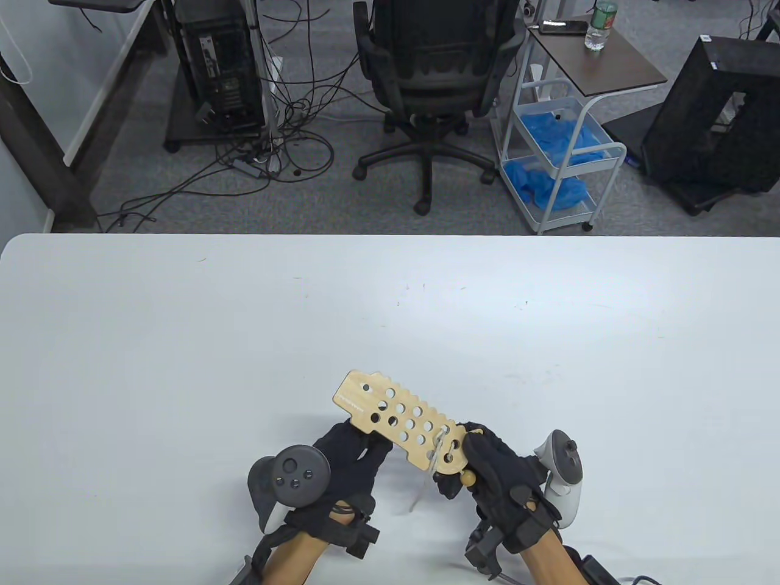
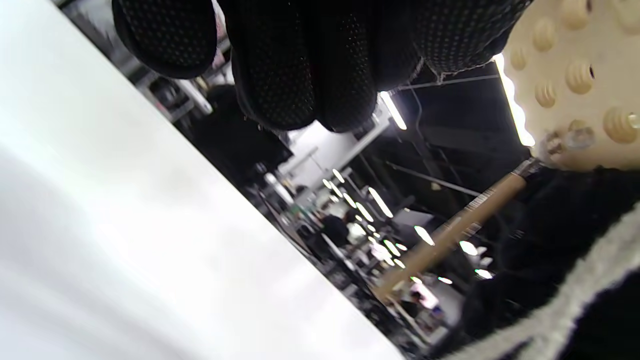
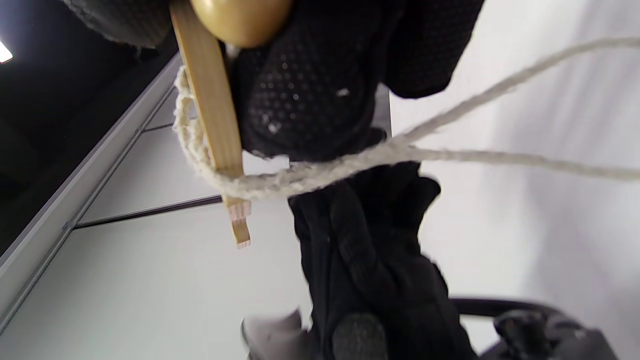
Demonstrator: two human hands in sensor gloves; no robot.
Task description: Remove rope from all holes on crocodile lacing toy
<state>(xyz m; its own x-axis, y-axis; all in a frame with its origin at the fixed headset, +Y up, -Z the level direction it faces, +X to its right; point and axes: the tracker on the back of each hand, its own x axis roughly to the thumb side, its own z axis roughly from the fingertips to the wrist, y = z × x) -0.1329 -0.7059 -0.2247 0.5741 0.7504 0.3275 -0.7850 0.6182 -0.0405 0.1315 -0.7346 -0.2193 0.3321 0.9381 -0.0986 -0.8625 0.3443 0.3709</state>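
The wooden crocodile lacing board (image 1: 399,417) with several holes is held above the table by both hands. My left hand (image 1: 356,445) grips its near-left edge. My right hand (image 1: 472,460) grips its right end, with the rope's wooden bead (image 1: 468,478) at the fingers. The white rope (image 1: 436,454) passes through a hole near the right end and hangs below the board. In the right wrist view the rope (image 3: 300,177) loops round the board's edge (image 3: 210,115) under the bead (image 3: 240,20), and two strands run off right. In the left wrist view my fingers (image 2: 300,60) sit above the board's edge (image 2: 450,230).
The white table (image 1: 183,341) spreads wide around the hands. Behind its far edge stand an office chair (image 1: 436,73), a computer tower (image 1: 219,67) with floor cables, and a white cart (image 1: 560,152) with blue items.
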